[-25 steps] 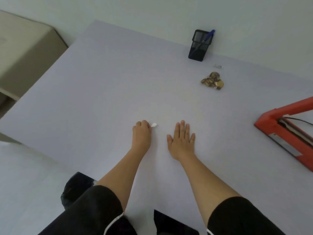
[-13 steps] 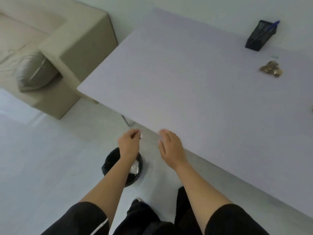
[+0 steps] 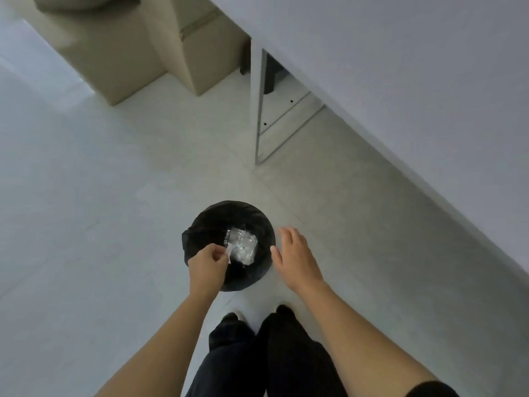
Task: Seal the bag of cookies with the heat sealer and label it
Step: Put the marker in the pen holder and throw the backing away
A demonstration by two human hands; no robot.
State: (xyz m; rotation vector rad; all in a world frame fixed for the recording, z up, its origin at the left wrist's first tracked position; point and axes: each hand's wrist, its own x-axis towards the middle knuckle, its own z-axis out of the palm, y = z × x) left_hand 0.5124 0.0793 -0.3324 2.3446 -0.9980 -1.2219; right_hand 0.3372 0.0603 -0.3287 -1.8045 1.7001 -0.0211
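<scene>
The left hand [image 3: 207, 266] hangs over the near side of the bin [image 3: 200, 222], its grip pinched together on a small white scrap [image 3: 229, 251], which I take to be waste from the labelling. The right hand [image 3: 294, 256] floats just beside the bin's right rim, its grip apart and holding nothing. Crumpled clear plastic [image 3: 242, 247] already lies inside the bin, which stands on the floor [image 3: 86, 196] between the person's feet and the worktop leg [image 3: 259, 104]. The bag of cookies is out of view, and so is the heat sealer; only the edge of the worktop [image 3: 415, 81] shows, beyond the bin to the right. The likely slip is in the release. So light a scrap could cling to a fingertip if it is tacky, or drift on the way down and land on the floor beside the bin, since it is held near the rim and not over the middle. With the bag unseen, nobody can check from here that its seal or label is sound. A second ago both hands were on the worktop, the left already pinching the scrap and the right flat, with the cookies and the red sealer in sight. Half a second ago the hands had cleared the worktop edge, and now the view looks straight down on the bin.
</scene>
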